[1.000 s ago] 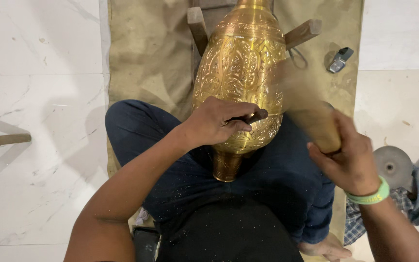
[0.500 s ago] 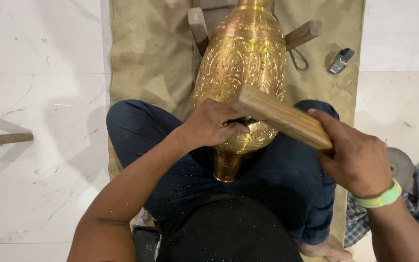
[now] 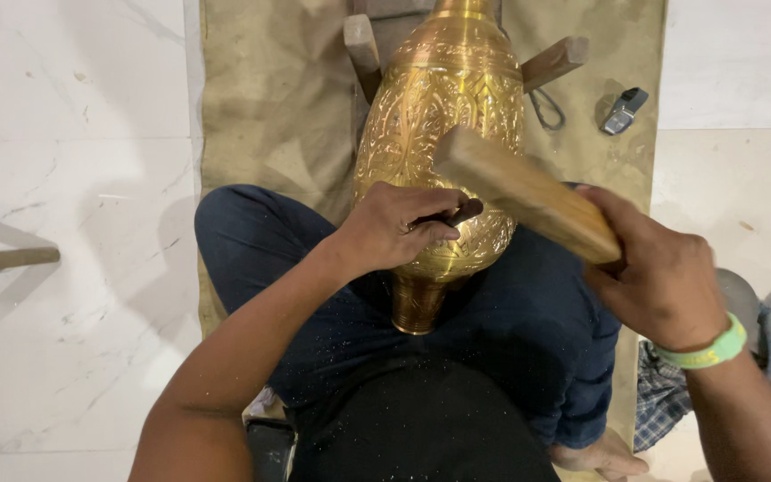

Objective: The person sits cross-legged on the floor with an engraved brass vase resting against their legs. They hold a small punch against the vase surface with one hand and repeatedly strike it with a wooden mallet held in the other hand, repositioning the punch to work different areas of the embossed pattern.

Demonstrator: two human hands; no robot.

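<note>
1. The left hand (image 3: pixel 399 223) grips a dark chisel (image 3: pixel 457 214) against the brass vase (image 3: pixel 443 116).
2. The right hand (image 3: pixel 658 277) clutches a wooden mallet (image 3: pixel 524 192) just above the chisel.
3. The vase lies across the person's lap, over a tan cloth (image 3: pixel 269 107).

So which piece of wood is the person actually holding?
The long wooden block in the right hand, angled over the brass vase. The two short wooden pegs beside the vase's upper part are untouched.

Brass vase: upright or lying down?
Lying down. The brass vase rests lengthwise across the person's lap, foot toward the body, propped between two wooden blocks; the left hand presses on its side.
</note>
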